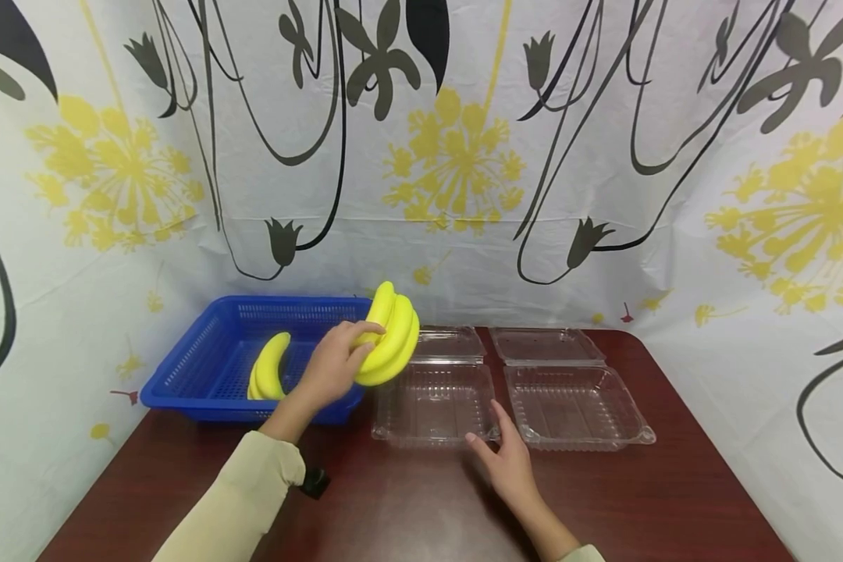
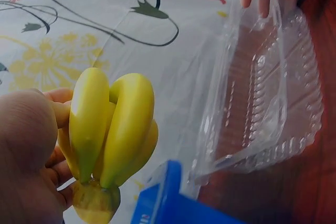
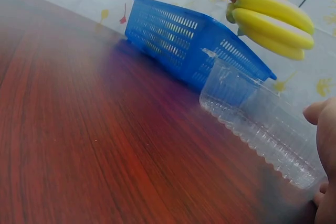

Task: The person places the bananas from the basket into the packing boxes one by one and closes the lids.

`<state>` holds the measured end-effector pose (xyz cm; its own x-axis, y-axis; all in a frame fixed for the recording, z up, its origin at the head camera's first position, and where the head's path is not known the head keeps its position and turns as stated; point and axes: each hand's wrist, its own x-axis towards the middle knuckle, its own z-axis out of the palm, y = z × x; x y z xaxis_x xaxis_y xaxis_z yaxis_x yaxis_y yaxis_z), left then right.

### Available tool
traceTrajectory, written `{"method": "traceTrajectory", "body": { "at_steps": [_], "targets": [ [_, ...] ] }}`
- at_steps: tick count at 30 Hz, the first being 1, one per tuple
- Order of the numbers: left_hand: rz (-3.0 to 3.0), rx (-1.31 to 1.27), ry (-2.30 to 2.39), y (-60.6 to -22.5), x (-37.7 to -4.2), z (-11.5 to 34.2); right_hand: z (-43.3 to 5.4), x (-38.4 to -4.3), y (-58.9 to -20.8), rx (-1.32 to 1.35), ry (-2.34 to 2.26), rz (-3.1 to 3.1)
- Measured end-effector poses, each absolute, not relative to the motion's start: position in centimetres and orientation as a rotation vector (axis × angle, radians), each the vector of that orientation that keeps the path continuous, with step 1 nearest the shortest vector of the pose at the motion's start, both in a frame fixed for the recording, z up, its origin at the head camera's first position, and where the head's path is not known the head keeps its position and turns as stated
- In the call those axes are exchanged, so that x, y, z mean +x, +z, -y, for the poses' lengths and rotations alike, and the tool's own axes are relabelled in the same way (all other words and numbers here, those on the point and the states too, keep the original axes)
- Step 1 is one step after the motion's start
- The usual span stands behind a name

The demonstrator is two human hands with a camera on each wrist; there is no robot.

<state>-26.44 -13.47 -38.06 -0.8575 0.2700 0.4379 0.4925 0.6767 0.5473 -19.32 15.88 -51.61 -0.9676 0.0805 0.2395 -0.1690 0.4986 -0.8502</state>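
Observation:
My left hand (image 1: 336, 361) grips a bunch of yellow bananas (image 1: 393, 336) in the air, between the blue basket and the nearer clear plastic container (image 1: 432, 398). In the left wrist view the bananas (image 2: 126, 124) point up, with their joined stem end low by the fingers. My right hand (image 1: 509, 460) is at the front right corner of that container, thumb and fingers spread. Whether it touches the rim is hard to tell. Another yellow banana bunch (image 1: 270, 367) lies in the blue plastic basket (image 1: 183, 375).
A second clear container (image 1: 579, 406) stands to the right, its lid (image 1: 548, 346) folded open toward the back. The first container's lid (image 1: 446, 343) is open likewise. All stand on a dark red wooden table (image 1: 393, 499) before a patterned cloth (image 1: 464, 265). A small black object (image 1: 314, 482) shows beside my left sleeve.

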Motion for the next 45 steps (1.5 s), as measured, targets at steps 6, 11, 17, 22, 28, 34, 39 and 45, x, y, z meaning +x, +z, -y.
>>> {"method": "traceTrajectory", "body": {
  "at_steps": [6, 11, 17, 22, 28, 34, 39, 45],
  "targets": [
    [2.586, -0.641, -0.988, -38.9, -26.3, 11.9, -15.9, -19.4, -51.6, 0.097, 1.433, 2.478],
    [2.586, -0.704, -0.994, -39.6, -26.0, 10.5, -15.7, -19.4, -51.6, 0.107, 1.423, 2.462],
    [2.594, -0.739, -0.958, -40.7, -25.7, 9.0, -15.7, -19.5, -51.7, 0.119, 1.438, 2.441],
    [2.595, -0.754, -0.926, -41.8, -25.5, 8.0, -15.7, -19.6, -51.8, 0.117, 1.428, 2.456],
    [2.597, -0.76, -0.909, -43.2, -25.3, 7.0, -15.7, -19.6, -51.9, 0.105, 1.43, 2.472],
    [2.628, -0.792, -0.865, -44.3, -25.1, 6.3, -15.7, -19.5, -51.8, 0.09, 1.442, 2.486],
    [2.658, -0.858, -0.838, -44.9, -25.2, 6.0, -15.8, -19.5, -51.8, 0.071, 1.457, 2.496],
    [2.689, -0.913, -0.868, -45.4, -25.3, 6.1, -16.0, -19.4, -51.9, 0.072, 1.464, 2.487]
  ]
}}
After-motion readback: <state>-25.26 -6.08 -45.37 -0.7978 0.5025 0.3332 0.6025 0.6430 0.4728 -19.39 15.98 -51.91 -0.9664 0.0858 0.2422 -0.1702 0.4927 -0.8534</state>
